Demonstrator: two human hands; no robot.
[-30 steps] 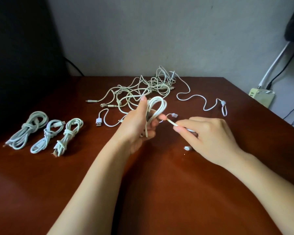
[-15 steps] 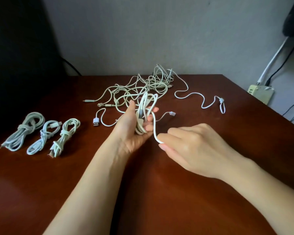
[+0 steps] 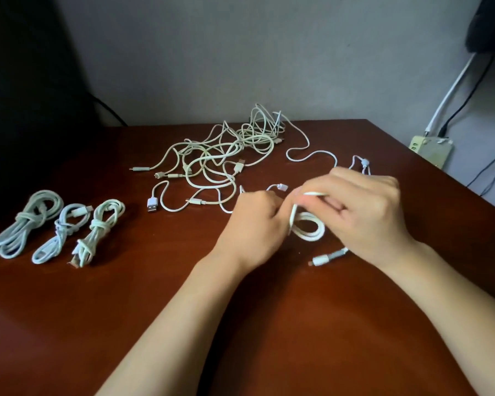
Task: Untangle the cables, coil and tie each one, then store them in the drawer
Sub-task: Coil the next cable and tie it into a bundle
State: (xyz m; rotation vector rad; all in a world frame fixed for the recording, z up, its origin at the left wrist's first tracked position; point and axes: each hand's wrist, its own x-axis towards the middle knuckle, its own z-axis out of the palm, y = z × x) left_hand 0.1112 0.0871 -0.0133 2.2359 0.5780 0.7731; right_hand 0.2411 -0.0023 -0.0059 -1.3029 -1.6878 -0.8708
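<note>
A white cable coil [image 3: 310,228] hangs between my two hands over the brown table [image 3: 240,324]. My left hand [image 3: 255,227] grips one side of the coil with curled fingers. My right hand [image 3: 363,212] pinches the cable's loose end and holds it across the top of the coil. The cable's plug [image 3: 326,257] lies on the table under my right wrist. Behind the hands lies a tangled pile of white cables [image 3: 226,158]. Three tied cable bundles [image 3: 57,230] lie side by side at the left.
A loose white cable [image 3: 312,151] runs from the pile to the right, behind my right hand. A power strip [image 3: 429,150] with wires sits off the table's far right edge by the wall. A dark object [image 3: 26,95] stands at the back left.
My left hand has turned palm down and lowered the coil. My right hand has swung from below the coil up and over it, carrying the loose end across.
</note>
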